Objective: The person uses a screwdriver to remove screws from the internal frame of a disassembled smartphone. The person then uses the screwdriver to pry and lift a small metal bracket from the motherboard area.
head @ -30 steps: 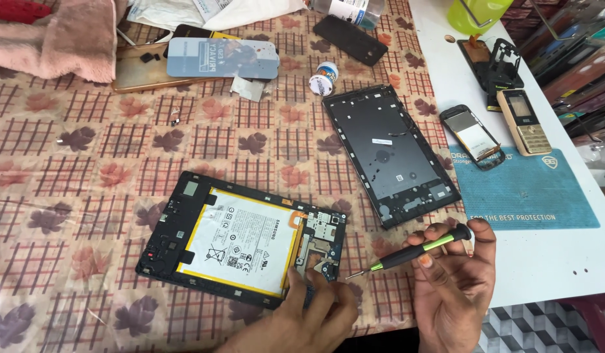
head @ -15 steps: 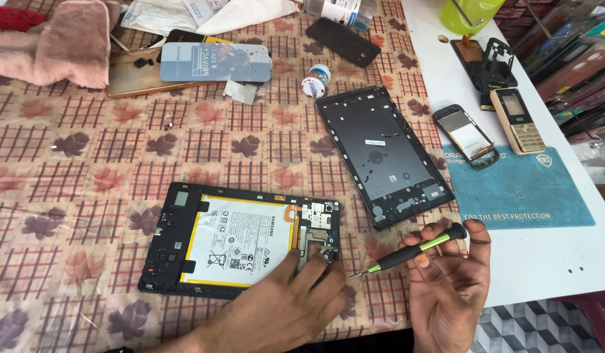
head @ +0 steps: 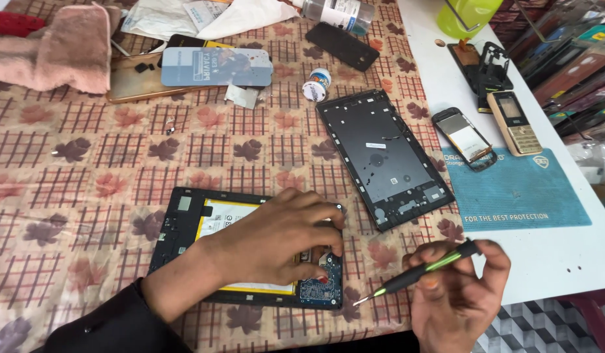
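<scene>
Left hand (head: 276, 235) lies flat and empty on the opened tablet (head: 250, 248), right hand (head: 456, 287) grips a screwdriver (head: 414, 278) — back cover (head: 384, 157) already off, board still in place.

A leaf-patterned cloth (head: 86, 170) is covering the counter (head: 564, 252); an opened tablet (head: 185, 222), black frame (head: 381, 157), blue mat (head: 531, 196) and pink towel (head: 67, 49) are lying on it.

I'm looking at a phone repair workshop — opened tablet (head: 250, 248), bare tablet frame (head: 384, 160), stripped handsets (head: 466, 138), blue repair mat (head: 518, 196) — all on one cluttered bench.
</scene>
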